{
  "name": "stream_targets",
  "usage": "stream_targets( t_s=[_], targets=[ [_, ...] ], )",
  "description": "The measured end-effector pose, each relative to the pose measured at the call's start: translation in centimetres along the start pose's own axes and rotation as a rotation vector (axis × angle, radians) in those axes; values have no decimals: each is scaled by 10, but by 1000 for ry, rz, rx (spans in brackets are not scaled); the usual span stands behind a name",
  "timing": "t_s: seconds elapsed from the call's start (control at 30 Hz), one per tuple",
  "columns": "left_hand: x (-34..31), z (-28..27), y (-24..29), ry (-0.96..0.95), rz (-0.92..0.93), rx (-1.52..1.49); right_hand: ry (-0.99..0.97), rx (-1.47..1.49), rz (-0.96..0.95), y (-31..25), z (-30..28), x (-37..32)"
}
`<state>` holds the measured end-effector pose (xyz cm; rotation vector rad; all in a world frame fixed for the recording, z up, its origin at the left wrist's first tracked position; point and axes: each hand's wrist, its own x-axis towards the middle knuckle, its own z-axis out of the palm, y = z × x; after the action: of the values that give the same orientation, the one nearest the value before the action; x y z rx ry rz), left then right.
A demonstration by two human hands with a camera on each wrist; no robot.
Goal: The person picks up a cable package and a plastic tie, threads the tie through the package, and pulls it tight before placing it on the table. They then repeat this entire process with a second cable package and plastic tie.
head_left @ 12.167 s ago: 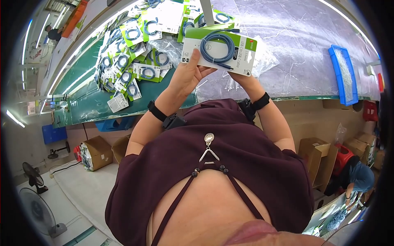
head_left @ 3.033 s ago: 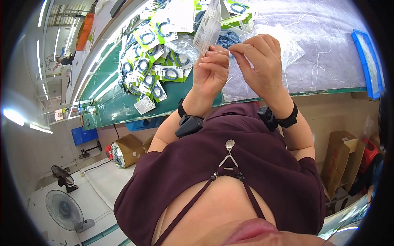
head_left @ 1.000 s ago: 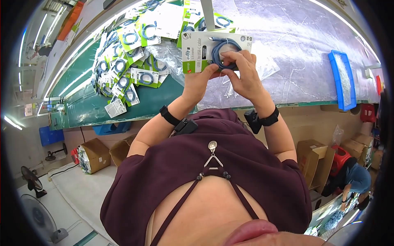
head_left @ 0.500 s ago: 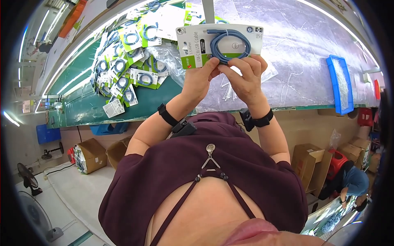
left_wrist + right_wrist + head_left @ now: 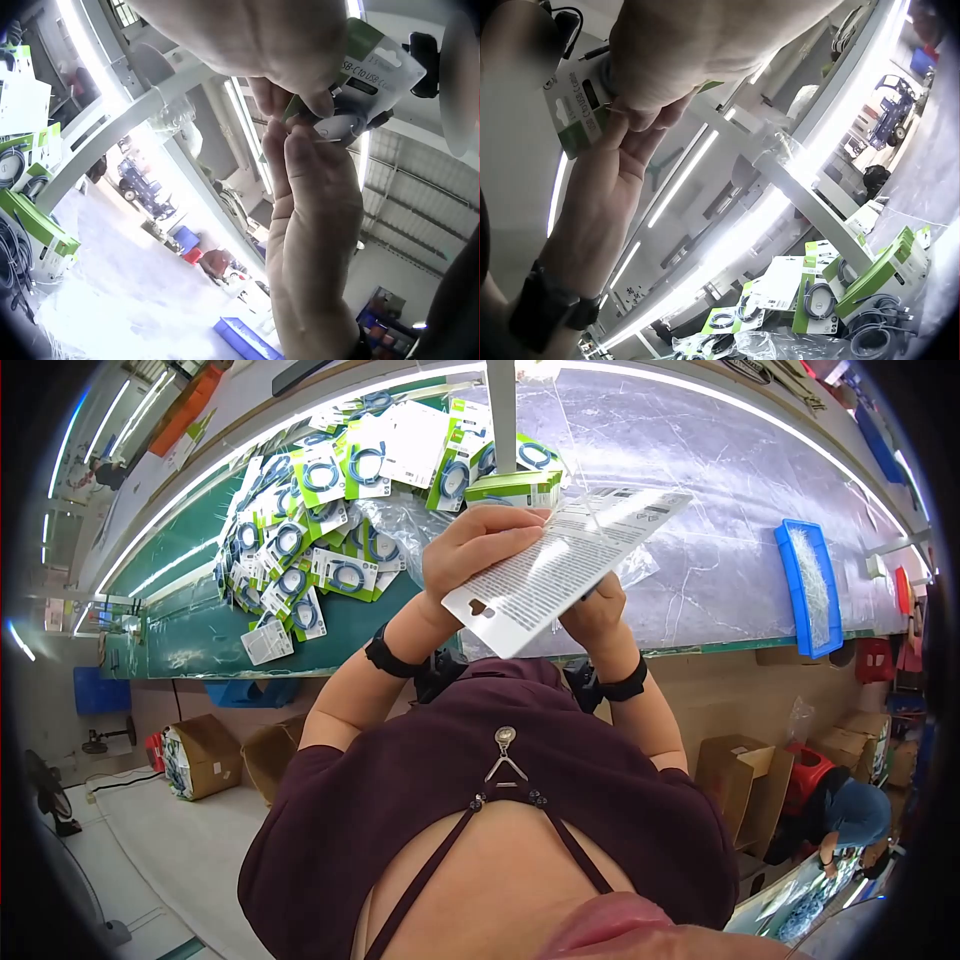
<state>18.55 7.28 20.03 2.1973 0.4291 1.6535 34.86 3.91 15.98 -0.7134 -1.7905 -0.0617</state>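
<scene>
In the head view my left hand [image 5: 480, 550] grips a white packaging card [image 5: 570, 555], its printed back tilted up. My right hand [image 5: 598, 608] is under the card with its fingers curled at the cable side, partly hidden by the card. A thin white tie [image 5: 572, 435] stands up from the card's back. In the left wrist view, the card's front shows a coiled blue USB-C cable [image 5: 346, 124], and the fingertips of my right hand [image 5: 315, 232] meet those of my left hand [image 5: 255, 37] beside it. In the right wrist view the card [image 5: 574, 112] overlaps both hands.
A heap of carded cables [image 5: 300, 550] covers the green left part of the table. A green box [image 5: 515, 488] stands by a white post [image 5: 502, 420]. At the right is a blue tray [image 5: 810, 588] of white ties. Plastic bags [image 5: 385, 510] lie near the heap.
The card was held front up with the cable facing me; now it is turned over, back up and slanted. My left hand has moved over its back, my right hand beneath it.
</scene>
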Motion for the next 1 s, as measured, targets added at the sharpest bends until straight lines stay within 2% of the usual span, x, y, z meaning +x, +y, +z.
stream_targets(
  t_s=[0.1,0.27,0.37,0.4,0.5,0.67,0.77,0.93,1.0],
  targets=[
    [6,-2,0,-51,53,42,-13,201,238,4,3,-8],
    [17,-4,3,-50,94,29,63,51,241,0,2,-7],
    [27,-7,7,-89,177,64,-14,238,513,13,20,-47],
    [28,-8,8,-88,176,64,-16,238,514,17,26,-60],
    [32,-12,7,-198,220,22,61,547,890,21,39,-82],
    [35,-11,8,-206,213,23,102,604,936,18,33,-76],
    [37,-7,5,-120,258,102,6,347,598,26,29,-72],
    [34,-5,3,-92,249,101,52,434,628,19,24,-51],
    [30,-2,-1,-76,190,57,103,365,501,13,13,-31]
  ],
)
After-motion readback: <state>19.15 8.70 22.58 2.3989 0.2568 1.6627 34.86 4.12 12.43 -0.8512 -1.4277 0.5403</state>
